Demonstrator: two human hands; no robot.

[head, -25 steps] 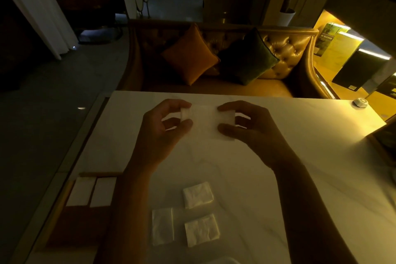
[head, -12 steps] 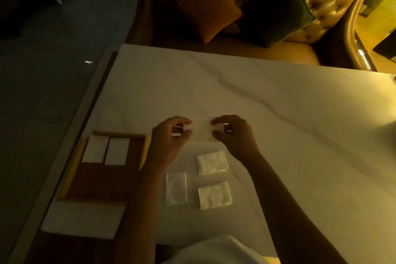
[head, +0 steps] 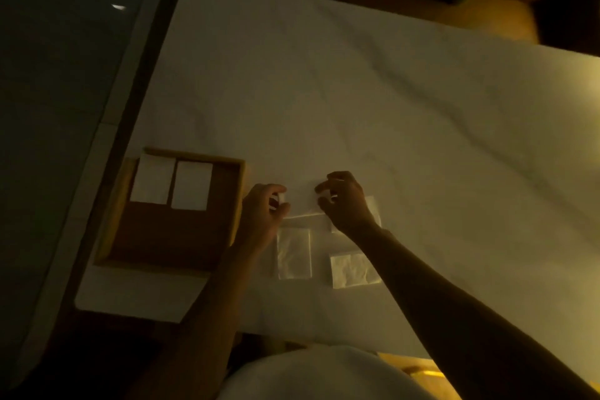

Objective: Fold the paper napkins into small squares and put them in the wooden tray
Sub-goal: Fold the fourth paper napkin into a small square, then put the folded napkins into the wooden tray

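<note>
In the head view, the left hand [head: 264, 208] and the right hand [head: 344, 201] each pinch an end of one napkin [head: 302, 206] with curled fingers, low at the counter [head: 357, 91]. Its long axis runs side to side between them. The wooden tray [head: 239, 191] lies to the left, just beside the left hand, which is the nearer. Two folded napkins [head: 191, 185] sit against its far wall. Three loose napkins [head: 293, 253] lie near the wrists, one partly under the right.

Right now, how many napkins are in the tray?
2. Both lie flat, side by side, at the far end of the tray: left napkin and right napkin. The left forearm covers its near right corner, so another could hide there.
</note>
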